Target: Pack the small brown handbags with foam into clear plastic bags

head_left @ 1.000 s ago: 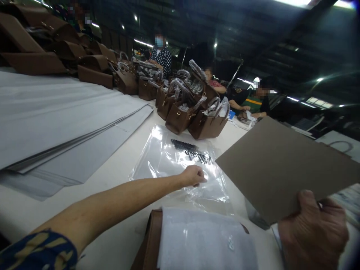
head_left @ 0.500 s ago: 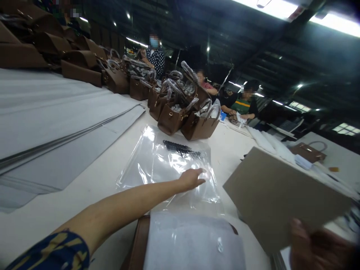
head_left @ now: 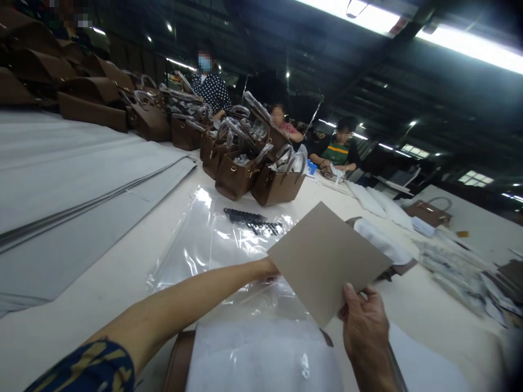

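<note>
My right hand (head_left: 364,316) grips the lower right edge of a stiff grey-brown cardboard sheet (head_left: 327,261), thumb on its near face. The sheet is tilted above the table. My left hand (head_left: 269,269) reaches to the sheet's left corner, over a clear plastic bag (head_left: 192,239); its fingers are hidden behind the sheet, so I cannot tell whether they touch it. Black coiled or braided pieces (head_left: 253,220) rest on the plastic. Closest to me lies a brown handbag (head_left: 177,359), largely covered by a white sheet (head_left: 261,359).
Brown handbags (head_left: 235,177) with wrapped handles crowd the far side. A stack of large white sheets (head_left: 81,207) lies at left. On the right are a white-covered bag (head_left: 384,242) and plastic packets (head_left: 453,272). Several co-workers stand or sit beyond the table, one in green (head_left: 339,152).
My right hand has brought the cardboard sheet leftward, over the plastic's right part. The left hand's fingers, visible before, are now behind the sheet. The view has turned slightly right.
</note>
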The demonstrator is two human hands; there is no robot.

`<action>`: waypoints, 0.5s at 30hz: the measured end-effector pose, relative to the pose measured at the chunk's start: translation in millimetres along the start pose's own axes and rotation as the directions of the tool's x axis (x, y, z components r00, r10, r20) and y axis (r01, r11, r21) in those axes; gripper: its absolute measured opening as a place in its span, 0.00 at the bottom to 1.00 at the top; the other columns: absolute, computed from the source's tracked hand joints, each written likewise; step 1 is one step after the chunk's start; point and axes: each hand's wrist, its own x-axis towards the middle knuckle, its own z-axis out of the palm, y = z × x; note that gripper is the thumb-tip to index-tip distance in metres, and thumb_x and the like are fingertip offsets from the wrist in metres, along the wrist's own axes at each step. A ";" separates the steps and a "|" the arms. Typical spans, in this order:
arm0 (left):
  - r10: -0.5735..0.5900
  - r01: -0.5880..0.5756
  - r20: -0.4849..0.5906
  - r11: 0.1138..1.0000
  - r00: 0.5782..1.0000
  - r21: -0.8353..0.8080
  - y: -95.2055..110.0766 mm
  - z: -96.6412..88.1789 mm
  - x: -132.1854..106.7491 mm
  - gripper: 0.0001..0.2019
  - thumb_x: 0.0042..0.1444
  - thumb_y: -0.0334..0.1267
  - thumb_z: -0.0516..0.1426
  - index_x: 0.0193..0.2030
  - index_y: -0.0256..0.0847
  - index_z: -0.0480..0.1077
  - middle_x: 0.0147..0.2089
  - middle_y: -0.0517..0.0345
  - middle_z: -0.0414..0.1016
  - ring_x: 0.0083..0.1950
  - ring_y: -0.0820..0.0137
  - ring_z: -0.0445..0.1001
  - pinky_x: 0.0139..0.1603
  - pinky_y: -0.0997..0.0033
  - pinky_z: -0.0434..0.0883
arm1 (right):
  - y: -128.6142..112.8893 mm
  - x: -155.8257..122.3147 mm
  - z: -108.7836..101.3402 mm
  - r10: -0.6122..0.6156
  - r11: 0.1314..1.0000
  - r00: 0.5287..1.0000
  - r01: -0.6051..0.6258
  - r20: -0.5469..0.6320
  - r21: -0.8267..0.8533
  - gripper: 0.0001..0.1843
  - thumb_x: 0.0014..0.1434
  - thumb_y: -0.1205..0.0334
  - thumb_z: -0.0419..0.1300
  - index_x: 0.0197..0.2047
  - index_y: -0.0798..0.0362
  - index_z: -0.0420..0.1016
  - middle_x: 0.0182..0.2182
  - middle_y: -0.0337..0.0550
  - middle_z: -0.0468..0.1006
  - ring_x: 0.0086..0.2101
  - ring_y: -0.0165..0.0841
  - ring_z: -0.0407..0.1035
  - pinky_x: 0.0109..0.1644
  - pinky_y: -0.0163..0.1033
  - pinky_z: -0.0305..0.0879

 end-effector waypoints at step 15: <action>0.069 -0.053 -0.294 0.997 0.953 0.061 25.4 -21.9 -6.0 0.24 0.60 0.52 0.40 0.50 0.41 0.68 0.25 0.62 0.68 0.29 0.72 0.68 0.32 0.74 0.64 | 27.0 -2.6 -63.6 -0.513 0.461 0.858 0.246 -0.030 -0.853 0.29 0.54 0.40 0.47 0.44 0.57 0.66 0.31 0.51 0.77 0.29 0.41 0.72 0.30 0.39 0.62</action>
